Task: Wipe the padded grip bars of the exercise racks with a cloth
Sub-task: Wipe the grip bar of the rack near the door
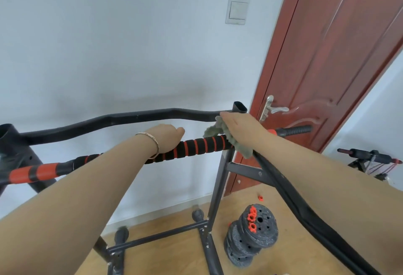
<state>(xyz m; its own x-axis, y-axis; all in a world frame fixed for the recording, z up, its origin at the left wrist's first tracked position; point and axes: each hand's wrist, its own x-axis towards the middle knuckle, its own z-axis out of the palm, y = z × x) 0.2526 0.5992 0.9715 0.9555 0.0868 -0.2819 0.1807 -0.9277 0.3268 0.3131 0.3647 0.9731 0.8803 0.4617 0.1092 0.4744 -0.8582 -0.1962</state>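
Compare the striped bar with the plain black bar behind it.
The striped bar is black padding ringed in red; the black bar shows no stripes. The striped bar runs straight, while the black bar bends along its length. The striped bar lies nearer the camera, the black bar nearer the wall. Both run side to side across the same rack.

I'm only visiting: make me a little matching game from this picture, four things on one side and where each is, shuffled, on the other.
Things:
1 cloth
2 weight plates
3 light switch
4 left hand

Places:
A on the wall
B gripping the striped padded bar
C under the right hand
D stacked on the floor

Pairs: 1-C, 2-D, 3-A, 4-B.
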